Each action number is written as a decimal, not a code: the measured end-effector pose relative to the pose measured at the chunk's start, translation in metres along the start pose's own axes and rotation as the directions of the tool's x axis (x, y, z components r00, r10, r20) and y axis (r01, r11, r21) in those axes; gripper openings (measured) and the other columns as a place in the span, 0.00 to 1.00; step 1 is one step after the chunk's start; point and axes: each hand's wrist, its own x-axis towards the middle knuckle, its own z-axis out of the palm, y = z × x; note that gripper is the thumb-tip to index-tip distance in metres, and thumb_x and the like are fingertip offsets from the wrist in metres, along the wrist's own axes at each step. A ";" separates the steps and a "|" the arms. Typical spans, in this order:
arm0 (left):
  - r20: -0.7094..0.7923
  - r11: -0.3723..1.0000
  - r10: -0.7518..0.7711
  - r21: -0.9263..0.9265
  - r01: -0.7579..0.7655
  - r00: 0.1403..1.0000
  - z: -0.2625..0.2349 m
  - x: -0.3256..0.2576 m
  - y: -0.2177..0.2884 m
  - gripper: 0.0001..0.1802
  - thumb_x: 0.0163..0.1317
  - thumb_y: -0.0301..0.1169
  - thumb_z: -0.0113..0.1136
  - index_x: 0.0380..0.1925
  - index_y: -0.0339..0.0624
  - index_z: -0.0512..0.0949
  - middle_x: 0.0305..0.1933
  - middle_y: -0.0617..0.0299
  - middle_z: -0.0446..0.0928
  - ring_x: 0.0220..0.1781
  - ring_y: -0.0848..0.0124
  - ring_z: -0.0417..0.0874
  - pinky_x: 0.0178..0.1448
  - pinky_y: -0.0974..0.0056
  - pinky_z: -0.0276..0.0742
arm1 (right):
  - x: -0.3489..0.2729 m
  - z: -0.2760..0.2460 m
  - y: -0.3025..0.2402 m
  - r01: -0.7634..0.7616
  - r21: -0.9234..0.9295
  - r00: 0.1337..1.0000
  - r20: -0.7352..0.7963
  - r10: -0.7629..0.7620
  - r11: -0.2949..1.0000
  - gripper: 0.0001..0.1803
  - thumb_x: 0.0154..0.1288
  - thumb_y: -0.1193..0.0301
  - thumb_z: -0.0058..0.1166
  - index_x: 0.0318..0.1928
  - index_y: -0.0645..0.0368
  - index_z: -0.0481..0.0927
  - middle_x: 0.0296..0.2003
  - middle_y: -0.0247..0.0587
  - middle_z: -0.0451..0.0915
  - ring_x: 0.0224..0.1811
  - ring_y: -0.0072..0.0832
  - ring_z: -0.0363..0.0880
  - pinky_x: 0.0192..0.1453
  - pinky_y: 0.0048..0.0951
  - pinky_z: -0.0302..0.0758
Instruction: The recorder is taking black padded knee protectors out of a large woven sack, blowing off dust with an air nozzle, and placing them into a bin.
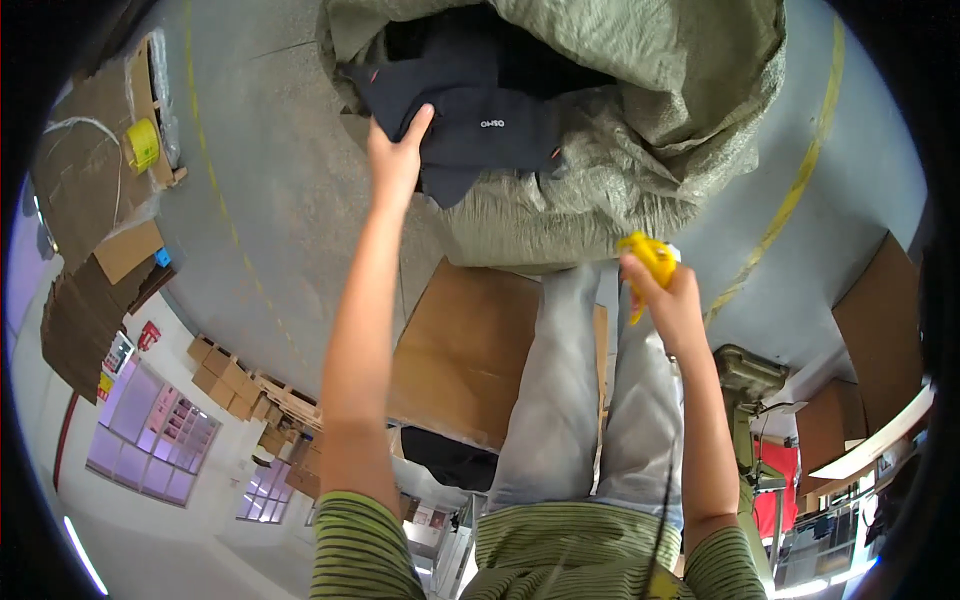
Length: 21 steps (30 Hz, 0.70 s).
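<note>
My left hand (397,160) grips the left edge of a dark navy cloth item (480,130), thumb on top and the other fingers hidden under it. The cloth is folded flat, with small orange tabs and a light printed mark; I cannot tell whether it is a garment or a bag. It lies at the mouth of a large olive-green woven sack (640,150), which stands open in front of me. Over my knees, apart from the sack, my right hand (668,300) is closed round a small yellow hand tool (652,258) whose exact kind I cannot make out.
A brown cardboard box (465,350) sits by my legs, left of them. Yellow lines (795,190) run along the grey floor on both sides. Flattened cardboard with a yellow roll (142,145) is at far left; stacked cartons (225,375) stand behind. Cardboard (880,320) leans at right.
</note>
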 end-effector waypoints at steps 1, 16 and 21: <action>-0.123 0.993 -0.103 -0.069 0.095 0.987 -0.002 -0.009 -0.009 0.28 0.58 0.39 0.61 0.54 0.32 0.69 0.52 0.53 0.75 0.51 0.64 0.77 0.57 0.65 0.68 | 0.001 0.000 -0.006 -0.030 -0.082 0.991 0.126 0.040 0.996 0.21 0.59 0.57 0.59 0.24 0.64 0.77 0.14 0.31 0.73 0.16 0.16 0.71 0.22 0.21 0.67; -0.220 0.670 -0.726 -0.440 0.598 0.651 0.054 -0.097 -0.002 0.43 0.63 0.62 0.36 0.57 0.28 0.66 0.59 0.48 0.69 0.59 0.58 0.71 0.60 0.63 0.66 | 0.010 0.008 -0.050 0.115 -0.548 0.992 0.109 -0.066 0.829 0.30 0.52 0.48 0.58 0.32 0.70 0.79 0.25 0.57 0.79 0.30 0.48 0.79 0.38 0.41 0.73; 0.089 0.480 -0.711 -0.663 0.574 0.698 0.047 -0.109 0.008 0.47 0.59 0.66 0.38 0.62 0.33 0.59 0.62 0.53 0.66 0.61 0.61 0.69 0.63 0.61 0.66 | 0.012 0.002 -0.063 0.114 -0.566 0.991 0.125 -0.052 0.816 0.30 0.51 0.47 0.58 0.33 0.69 0.79 0.26 0.58 0.79 0.33 0.48 0.79 0.39 0.41 0.73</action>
